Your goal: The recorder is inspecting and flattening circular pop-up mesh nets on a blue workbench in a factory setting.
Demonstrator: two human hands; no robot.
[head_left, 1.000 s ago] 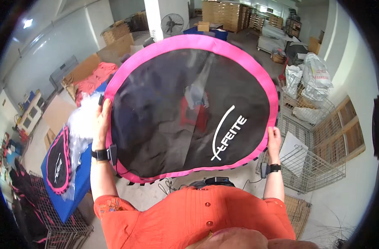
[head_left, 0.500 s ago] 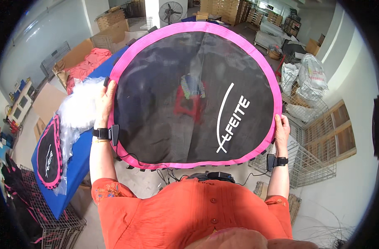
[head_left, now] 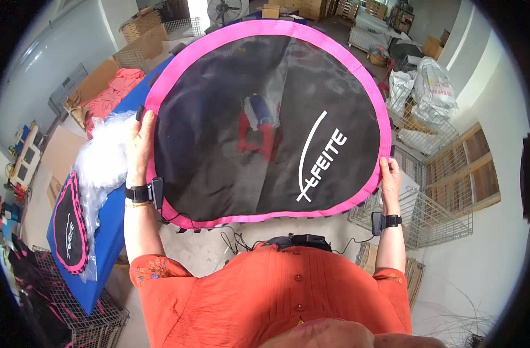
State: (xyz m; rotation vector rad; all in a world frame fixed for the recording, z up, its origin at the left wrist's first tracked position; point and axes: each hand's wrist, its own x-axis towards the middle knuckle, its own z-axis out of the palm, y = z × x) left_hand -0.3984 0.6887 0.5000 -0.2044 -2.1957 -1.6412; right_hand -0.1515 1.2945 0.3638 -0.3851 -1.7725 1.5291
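Your left hand (head_left: 138,145) and right hand (head_left: 388,177) each grip the mat (head_left: 265,122) rim, plastic wrap (head_left: 102,165) on blue tabletop (head_left: 111,243) left, wire crates (head_left: 422,214) right

mat: black round mat with pink rim (head_left: 265,122) raised higher and nearer, filling more of the view | left hand (head_left: 138,142): slid up the rim | right hand (head_left: 388,184): little shifted | blue surface (head_left: 111,232): more exposed below

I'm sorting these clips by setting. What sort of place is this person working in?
Most likely a warehouse or packing workshop. Wire mesh crates stand on a bare concrete floor, stacked cardboard boxes fill the far end, and a blue table carries clear plastic bags. Both hands hold up a black, pink-rimmed mesh disc.
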